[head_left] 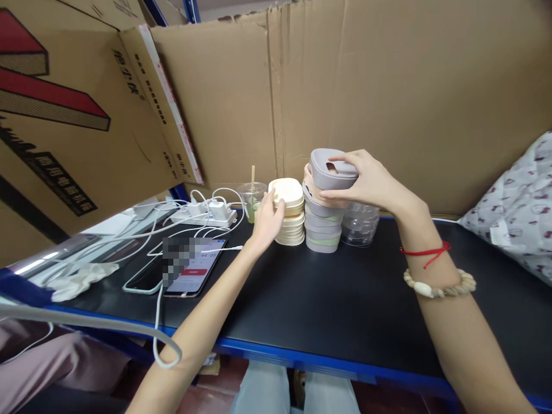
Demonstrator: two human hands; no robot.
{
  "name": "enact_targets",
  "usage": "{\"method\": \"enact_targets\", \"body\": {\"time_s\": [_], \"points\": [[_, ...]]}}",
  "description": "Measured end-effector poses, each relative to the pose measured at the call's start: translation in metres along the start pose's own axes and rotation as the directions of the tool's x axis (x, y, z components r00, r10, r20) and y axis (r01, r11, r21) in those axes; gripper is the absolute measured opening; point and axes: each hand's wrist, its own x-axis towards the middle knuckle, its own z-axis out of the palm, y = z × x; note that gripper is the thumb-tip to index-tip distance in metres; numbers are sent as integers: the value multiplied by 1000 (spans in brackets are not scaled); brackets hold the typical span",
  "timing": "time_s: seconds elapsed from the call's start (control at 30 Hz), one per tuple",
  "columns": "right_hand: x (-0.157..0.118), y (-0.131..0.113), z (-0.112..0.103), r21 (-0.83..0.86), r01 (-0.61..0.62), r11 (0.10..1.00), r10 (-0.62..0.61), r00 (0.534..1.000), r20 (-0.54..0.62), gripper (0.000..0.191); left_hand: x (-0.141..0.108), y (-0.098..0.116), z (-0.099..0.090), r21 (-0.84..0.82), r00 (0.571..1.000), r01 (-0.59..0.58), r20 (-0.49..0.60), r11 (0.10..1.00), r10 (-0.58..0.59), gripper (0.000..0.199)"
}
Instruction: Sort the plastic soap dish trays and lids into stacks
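Observation:
My right hand (366, 181) pinches a grey rounded plastic container (330, 172), thumb in front and fingers over its top. It sits tilted at the top of a stack of containers (322, 233) in grey, green and pale pink. A small dark opening shows on its upper face. To the left, my left hand (268, 219) curls its fingers and thumb against the upper near side of a stack of cream containers (290, 230). The cream lid (287, 188) shows on top. Both stacks stand side by side on the black table mat (319, 305).
Behind the stacks are a clear plastic cup with a straw (250, 201) and clear plastic containers (361, 224). A power strip (211, 216), cables and two phones (196, 270) lie left. Cardboard (409, 103) walls the back; a patterned cloth (517, 201) stands right.

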Motion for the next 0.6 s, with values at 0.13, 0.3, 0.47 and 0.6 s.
{"method": "enact_targets", "body": {"time_s": [0.13, 0.3, 0.47, 0.6], "points": [[1, 1, 6, -36, -29, 999, 28, 999, -32, 62, -4, 0, 4, 15, 1000, 8, 14, 1000, -8, 48], [1, -5, 10, -70, -61, 996, 58, 997, -50, 54, -13, 1, 9, 82, 977, -191, -84, 978, 198, 47], [1, -16, 9, -92, -178, 980, 173, 983, -55, 44, -31, 8, 15, 158, 860, -447, -193, 880, 472, 49], [3, -14, 12, -81, -163, 983, 155, 983, -97, 40, -51, 16, 23, 178, 642, -764, 105, 620, 760, 37]]}}
